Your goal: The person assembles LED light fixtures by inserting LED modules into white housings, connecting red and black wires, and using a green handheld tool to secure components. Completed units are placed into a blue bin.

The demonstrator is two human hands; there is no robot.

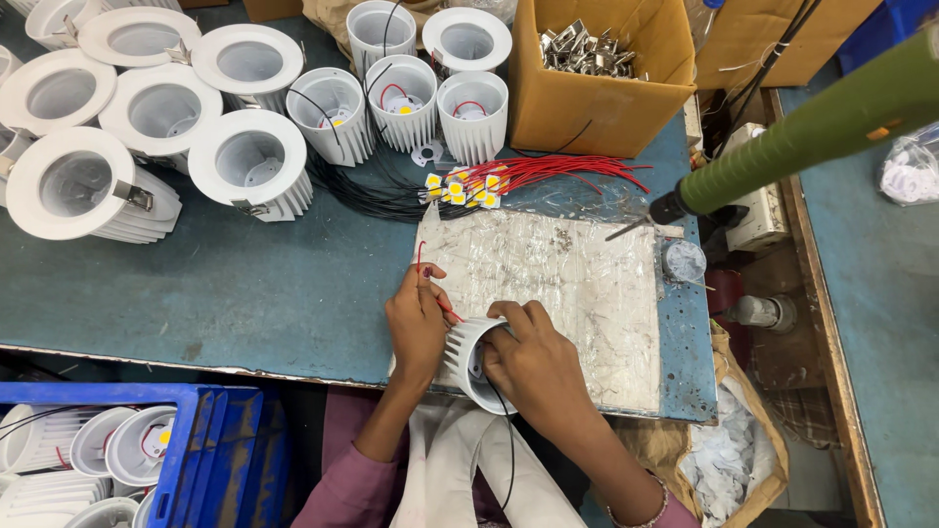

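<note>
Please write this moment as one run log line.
left hand: pinches red wire | right hand: holds white finned lamp housing | surface: taped work mat

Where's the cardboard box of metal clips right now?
In the head view the cardboard box of metal clips stands at the top, right of centre, on the blue table, just right of the white finned housings and behind the red wires.

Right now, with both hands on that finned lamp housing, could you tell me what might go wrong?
The white finned housing sits at the table edge, held tilted by the right hand; it could slip off.

The left hand pinches a thin red wire, which a hard tug might strain.

The hanging green screwdriver points its tip over the mat, close to reaching arms.
</note>
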